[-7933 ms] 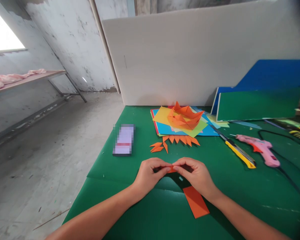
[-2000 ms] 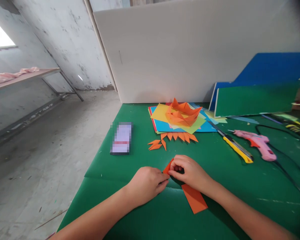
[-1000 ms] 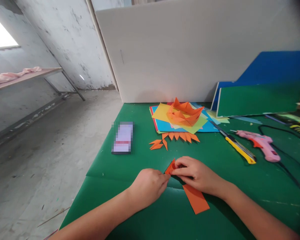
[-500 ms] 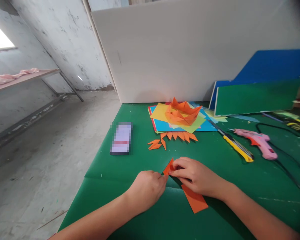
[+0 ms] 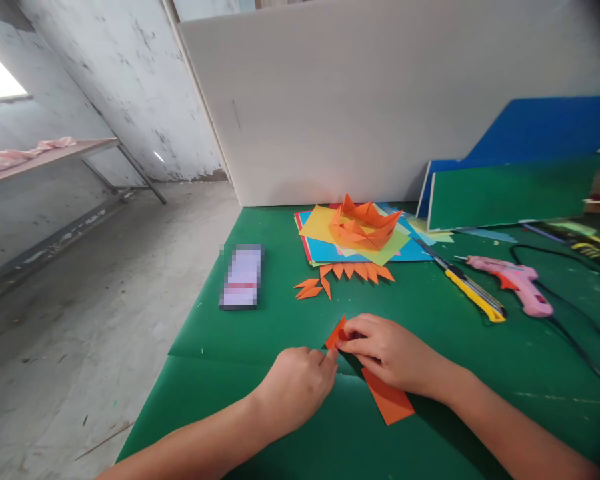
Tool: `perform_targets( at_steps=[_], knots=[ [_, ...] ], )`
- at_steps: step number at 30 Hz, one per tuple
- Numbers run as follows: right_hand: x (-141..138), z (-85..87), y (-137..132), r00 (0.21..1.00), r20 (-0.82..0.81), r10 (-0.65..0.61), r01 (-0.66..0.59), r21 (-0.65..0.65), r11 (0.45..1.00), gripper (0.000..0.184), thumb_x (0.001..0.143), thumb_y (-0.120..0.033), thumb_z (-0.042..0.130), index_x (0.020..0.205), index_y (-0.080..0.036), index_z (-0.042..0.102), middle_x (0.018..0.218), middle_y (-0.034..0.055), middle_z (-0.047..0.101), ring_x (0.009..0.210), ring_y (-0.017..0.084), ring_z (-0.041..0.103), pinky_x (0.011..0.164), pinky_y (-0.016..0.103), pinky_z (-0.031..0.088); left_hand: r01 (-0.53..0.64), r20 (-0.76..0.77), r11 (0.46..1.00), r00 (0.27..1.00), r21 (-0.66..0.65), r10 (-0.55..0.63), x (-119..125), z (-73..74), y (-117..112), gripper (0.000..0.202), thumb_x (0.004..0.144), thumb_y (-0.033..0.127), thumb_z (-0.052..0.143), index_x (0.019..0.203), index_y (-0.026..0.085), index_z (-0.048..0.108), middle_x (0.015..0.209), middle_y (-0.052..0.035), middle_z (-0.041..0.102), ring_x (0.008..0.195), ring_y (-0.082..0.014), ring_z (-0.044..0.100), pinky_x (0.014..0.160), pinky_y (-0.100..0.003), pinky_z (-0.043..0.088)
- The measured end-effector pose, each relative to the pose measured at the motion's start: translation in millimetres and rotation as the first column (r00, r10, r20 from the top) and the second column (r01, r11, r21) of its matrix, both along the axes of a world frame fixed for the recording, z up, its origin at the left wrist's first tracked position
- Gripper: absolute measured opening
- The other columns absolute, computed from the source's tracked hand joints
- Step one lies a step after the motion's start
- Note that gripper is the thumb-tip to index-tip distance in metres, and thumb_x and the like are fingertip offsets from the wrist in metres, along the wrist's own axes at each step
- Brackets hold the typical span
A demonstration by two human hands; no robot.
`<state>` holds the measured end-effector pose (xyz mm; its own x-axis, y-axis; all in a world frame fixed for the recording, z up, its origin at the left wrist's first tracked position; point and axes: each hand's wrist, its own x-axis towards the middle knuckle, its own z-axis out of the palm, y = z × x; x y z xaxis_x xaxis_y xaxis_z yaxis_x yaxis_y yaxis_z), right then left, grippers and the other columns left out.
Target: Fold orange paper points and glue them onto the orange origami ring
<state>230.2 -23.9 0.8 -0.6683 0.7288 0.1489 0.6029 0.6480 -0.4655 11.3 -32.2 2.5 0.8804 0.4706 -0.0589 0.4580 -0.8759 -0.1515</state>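
Observation:
A small folded piece of orange paper (image 5: 335, 333) is between my two hands, above the green table. My right hand (image 5: 380, 343) pinches it from the right with thumb and forefinger. From the lower left, the closed fingers of my left hand (image 5: 303, 380) press at its bottom edge; their tips are partly hidden. Under my right hand lies an orange paper strip (image 5: 389, 399), its upper end covered by the fingers. Farther back, several small folded orange pieces (image 5: 313, 289) rest in a loose group and a row. Behind them an orange folded-paper ring (image 5: 365, 227) with pointed tips sits on coloured paper sheets (image 5: 316, 225).
A phone (image 5: 243, 277) lies on the left of the green table (image 5: 280, 440). To the right are a yellow utility knife (image 5: 475, 293) and a pink glue gun (image 5: 517, 283) with a black cord. A white board (image 5: 330, 107) and a green board (image 5: 510, 193) stand behind.
My left hand has shifted slightly down at the folded paper's lower edge. My right hand keeps its pinch, and the view has moved very little.

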Motion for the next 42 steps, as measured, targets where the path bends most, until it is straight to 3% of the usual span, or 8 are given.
perform_targets(
  at_steps=[7,13,20,30,35,38,42],
  knots=[
    [-0.5,0.7,0.1,1.000,-0.001,-0.002,0.003,0.002,1.000,0.031,0.092,-0.012,0.043,0.104,-0.020,0.070,0.096,0.0090,0.062,0.087,0.020,0.055,0.072,0.031,0.046,-0.028,-0.065,1.000,0.998,-0.013,0.027,1.0,0.7,-3.1,0.032,0.093,0.010,0.042,0.123,0.006,0.055,0.079,-0.0075,0.068,0.063,-0.0167,0.063,0.049,-0.025,0.047],
    [-1.3,3.3,-0.8,1.000,-0.007,-0.014,0.014,0.011,1.000,0.032,0.092,-0.012,0.042,0.104,-0.021,0.071,0.095,0.0089,0.063,0.085,0.020,0.056,0.070,0.031,0.047,-0.138,-0.117,0.988,0.985,-0.072,0.129,3.1,4.9,-4.9,0.038,0.085,0.005,0.049,0.123,0.009,0.053,0.077,-0.0063,0.066,0.061,-0.0163,0.063,0.048,-0.024,0.045],
    [-1.8,4.4,-1.1,1.000,0.020,-0.016,0.016,-0.017,1.000,0.032,0.092,-0.012,0.043,0.105,-0.021,0.071,0.096,0.0082,0.063,0.087,0.020,0.055,0.071,0.032,0.046,-0.089,-0.173,0.992,0.982,-0.092,0.072,2.4,9.9,-4.7,0.040,0.085,0.004,0.048,0.124,0.004,0.052,0.083,-0.0075,0.066,0.067,-0.0192,0.063,0.049,-0.029,0.048],
    [-2.0,4.2,-2.0,0.999,0.025,-0.024,0.024,0.006,1.000,0.030,0.089,-0.009,0.044,0.097,-0.020,0.071,0.096,0.0082,0.062,0.086,0.020,0.055,0.070,0.032,0.044,-0.082,-0.124,0.994,0.990,-0.068,0.073,4.3,3.6,-7.5,0.038,0.088,0.007,0.047,0.126,0.004,0.050,0.082,-0.0087,0.066,0.066,-0.0182,0.063,0.049,-0.026,0.048],
    [2.5,4.0,0.7,1.000,-0.021,0.007,-0.007,0.008,1.000,0.029,0.092,-0.014,0.045,0.102,-0.023,0.071,0.098,0.0075,0.062,0.087,0.019,0.055,0.072,0.030,0.045,-0.182,-0.065,0.975,0.982,-0.124,0.175,5.3,3.2,-4.0,0.031,0.091,0.010,0.046,0.120,0.010,0.056,0.073,-0.0040,0.065,0.061,-0.0166,0.063,0.052,-0.025,0.048],
    [4.7,0.5,1.8,0.999,-0.023,0.026,-0.025,0.034,0.999,0.034,0.088,-0.008,0.044,0.104,-0.023,0.070,0.098,0.0078,0.062,0.088,0.019,0.055,0.071,0.030,0.045,-0.203,-0.039,0.966,0.979,-0.160,0.200,5.1,2.9,-3.5,0.028,0.092,0.012,0.045,0.118,0.011,0.057,0.073,-0.0029,0.065,0.061,-0.0172,0.063,0.053,-0.026,0.049],
    [3.5,-5.3,3.0,0.997,-0.078,0.024,-0.018,0.085,0.996,0.032,0.084,-0.004,0.042,0.084,-0.019,0.070,0.088,0.0075,0.063,0.081,0.018,0.054,0.068,0.030,0.045,-0.201,-0.029,0.966,0.980,-0.163,0.199,4.2,3.4,-3.3,0.028,0.092,0.012,0.044,0.118,0.012,0.057,0.073,-0.0033,0.065,0.061,-0.0183,0.063,0.053,-0.028,0.050]
  ],
)
